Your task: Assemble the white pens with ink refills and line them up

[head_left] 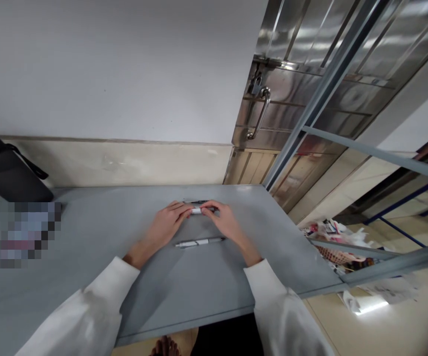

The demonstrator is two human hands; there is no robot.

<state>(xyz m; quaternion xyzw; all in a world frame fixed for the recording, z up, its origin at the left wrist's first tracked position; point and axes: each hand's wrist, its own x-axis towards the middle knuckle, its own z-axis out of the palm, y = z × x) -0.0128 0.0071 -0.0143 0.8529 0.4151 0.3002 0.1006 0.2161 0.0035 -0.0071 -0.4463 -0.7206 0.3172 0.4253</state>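
My left hand [167, 222] and my right hand [224, 222] meet near the back of the grey table [184, 291]. Between their closed fingertips is a white pen [196, 211], its ends covered by my fingers. Just behind it lies another pen [195, 201], dark and partly hidden by my hands. Closer to me, below both hands, a white pen with dark markings [199, 243] rests flat on the table, touched by neither hand.
A black case with a strap [10, 168] leans at the left, beside a blurred-out item [21, 237]. A metal frame post [303, 128] rises at the table's right corner. Beyond stand a padlocked metal door [284, 99] and a pink basket [334, 255] with assorted things.
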